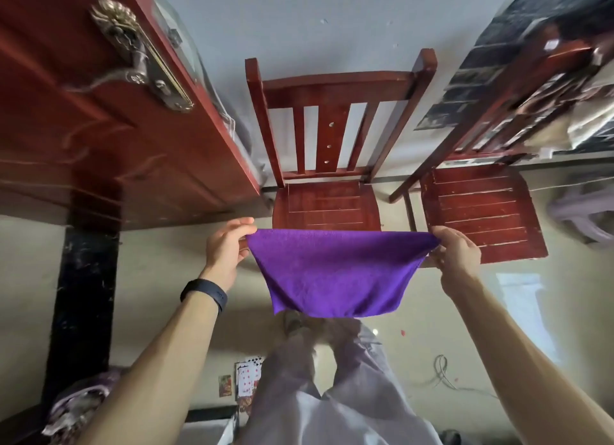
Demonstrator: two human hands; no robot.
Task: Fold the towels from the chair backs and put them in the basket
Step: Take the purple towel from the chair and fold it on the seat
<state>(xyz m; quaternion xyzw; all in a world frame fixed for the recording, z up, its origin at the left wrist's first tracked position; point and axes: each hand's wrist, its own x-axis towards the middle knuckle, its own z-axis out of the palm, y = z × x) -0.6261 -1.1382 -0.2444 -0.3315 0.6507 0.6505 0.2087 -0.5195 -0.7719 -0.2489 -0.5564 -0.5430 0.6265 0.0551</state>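
Note:
A purple towel hangs in the air, doubled over and stretched flat between my hands in front of the chairs. My left hand pinches its upper left corner. My right hand pinches the upper right corner. Straight behind the towel stands a red wooden chair with a bare back. A second red chair stands to its right, and pale cloth shows beyond its back at the far right. No basket is in view.
A red door with a brass handle stands open at the left. Playing cards and a cable lie on the floor by my legs. A purple plastic stool sits at the right edge.

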